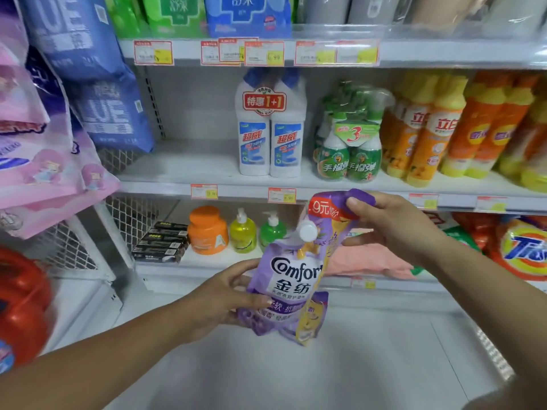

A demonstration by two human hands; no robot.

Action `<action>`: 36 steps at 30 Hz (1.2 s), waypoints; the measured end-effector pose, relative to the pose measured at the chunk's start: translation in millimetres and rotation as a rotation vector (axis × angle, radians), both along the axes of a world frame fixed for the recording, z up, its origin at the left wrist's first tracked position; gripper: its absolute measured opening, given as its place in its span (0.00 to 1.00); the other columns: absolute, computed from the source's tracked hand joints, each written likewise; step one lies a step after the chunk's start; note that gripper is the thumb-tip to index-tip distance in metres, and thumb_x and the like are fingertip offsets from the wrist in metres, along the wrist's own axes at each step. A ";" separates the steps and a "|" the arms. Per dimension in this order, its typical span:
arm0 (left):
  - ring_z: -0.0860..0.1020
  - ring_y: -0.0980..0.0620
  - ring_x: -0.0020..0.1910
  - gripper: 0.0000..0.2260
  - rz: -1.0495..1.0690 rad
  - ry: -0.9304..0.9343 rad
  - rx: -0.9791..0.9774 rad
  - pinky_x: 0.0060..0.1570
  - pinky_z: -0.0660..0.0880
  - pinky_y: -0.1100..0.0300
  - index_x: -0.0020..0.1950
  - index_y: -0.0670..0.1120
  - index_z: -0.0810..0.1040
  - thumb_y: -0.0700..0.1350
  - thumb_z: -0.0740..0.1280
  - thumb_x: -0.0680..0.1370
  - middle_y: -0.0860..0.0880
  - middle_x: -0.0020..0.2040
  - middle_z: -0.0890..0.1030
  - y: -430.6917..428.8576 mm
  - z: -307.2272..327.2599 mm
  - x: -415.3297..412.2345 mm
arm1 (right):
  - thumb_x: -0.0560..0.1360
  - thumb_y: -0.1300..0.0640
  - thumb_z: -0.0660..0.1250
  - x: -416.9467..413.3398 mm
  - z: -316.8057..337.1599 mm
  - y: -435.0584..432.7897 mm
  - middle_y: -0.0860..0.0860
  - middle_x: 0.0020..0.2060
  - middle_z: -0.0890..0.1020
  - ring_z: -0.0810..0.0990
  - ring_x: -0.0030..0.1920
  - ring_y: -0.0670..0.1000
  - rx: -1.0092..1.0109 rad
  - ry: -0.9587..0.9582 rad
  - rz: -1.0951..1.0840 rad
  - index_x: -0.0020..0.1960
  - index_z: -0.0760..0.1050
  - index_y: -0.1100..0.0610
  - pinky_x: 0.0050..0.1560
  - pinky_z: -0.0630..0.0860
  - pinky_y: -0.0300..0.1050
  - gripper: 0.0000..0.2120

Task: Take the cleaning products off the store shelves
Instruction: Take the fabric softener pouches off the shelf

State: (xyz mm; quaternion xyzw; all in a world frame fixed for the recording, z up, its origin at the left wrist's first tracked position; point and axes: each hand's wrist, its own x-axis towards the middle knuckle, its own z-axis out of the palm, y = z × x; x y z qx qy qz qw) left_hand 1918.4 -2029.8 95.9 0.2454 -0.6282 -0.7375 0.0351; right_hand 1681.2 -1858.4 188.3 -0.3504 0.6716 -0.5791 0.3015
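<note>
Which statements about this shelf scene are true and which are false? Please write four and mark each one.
1. The left hand and right hand both hold the purple pouch. True.
2. The pouch's white cap is missing. False: the cap is on the spout.
3. The twin white bottles stand on the middle shelf. True.
4. The orange jar stands beside the green spray bottles. False: it is one shelf lower, beside a yellow pump bottle.

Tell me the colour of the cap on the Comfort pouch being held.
White cap on the purple pouch; the head view shows it best.
</note>
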 end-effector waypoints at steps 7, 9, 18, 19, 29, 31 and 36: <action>0.84 0.44 0.49 0.35 0.060 -0.001 -0.136 0.45 0.82 0.52 0.61 0.63 0.79 0.38 0.83 0.60 0.47 0.63 0.76 -12.1 -11.5 4.4 | 0.74 0.66 0.70 -13.0 4.2 4.7 0.62 0.40 0.86 0.87 0.40 0.58 0.110 0.171 0.097 0.45 0.86 0.58 0.47 0.84 0.51 0.07; 0.83 0.39 0.49 0.36 0.037 0.001 -0.188 0.48 0.82 0.49 0.63 0.62 0.77 0.35 0.82 0.62 0.51 0.62 0.76 -14.9 -14.5 8.0 | 0.73 0.69 0.69 -12.9 -1.0 4.0 0.62 0.41 0.86 0.87 0.41 0.58 0.104 0.127 0.136 0.42 0.87 0.57 0.47 0.84 0.49 0.11; 0.79 0.61 0.55 0.40 0.059 0.058 -0.365 0.45 0.79 0.65 0.67 0.65 0.70 0.40 0.83 0.63 0.61 0.68 0.66 -4.3 -35.4 18.0 | 0.58 0.57 0.78 -10.5 -5.5 -2.5 0.57 0.44 0.87 0.86 0.45 0.51 0.057 0.140 0.265 0.38 0.88 0.55 0.45 0.80 0.37 0.09; 0.79 0.59 0.57 0.41 0.047 0.050 -0.364 0.45 0.79 0.65 0.67 0.67 0.69 0.41 0.84 0.62 0.62 0.69 0.66 -5.6 -37.1 18.7 | 0.56 0.53 0.81 -11.1 -5.9 -2.7 0.56 0.46 0.87 0.86 0.47 0.51 0.073 0.168 0.287 0.39 0.88 0.54 0.46 0.80 0.37 0.13; 0.79 0.62 0.55 0.42 -0.001 0.021 -0.329 0.44 0.78 0.65 0.71 0.65 0.68 0.41 0.83 0.64 0.62 0.68 0.71 -4.6 -40.9 25.6 | 0.56 0.45 0.82 -11.1 -6.6 -6.7 0.59 0.49 0.86 0.85 0.53 0.56 0.108 0.174 0.359 0.45 0.87 0.57 0.50 0.80 0.40 0.22; 0.78 0.60 0.56 0.42 -0.002 0.015 -0.344 0.45 0.79 0.64 0.71 0.65 0.68 0.41 0.83 0.64 0.62 0.68 0.72 -6.1 -40.3 26.4 | 0.61 0.53 0.79 -9.9 -5.6 -6.5 0.60 0.48 0.86 0.85 0.52 0.57 0.108 0.161 0.341 0.45 0.87 0.58 0.49 0.80 0.40 0.14; 0.81 0.59 0.53 0.38 -0.044 -0.006 -0.282 0.44 0.81 0.57 0.68 0.63 0.70 0.35 0.80 0.67 0.63 0.62 0.77 -9.9 -34.3 26.1 | 0.67 0.58 0.74 -2.5 -4.2 -6.9 0.58 0.44 0.87 0.85 0.47 0.54 0.128 0.220 0.312 0.44 0.87 0.58 0.50 0.82 0.43 0.08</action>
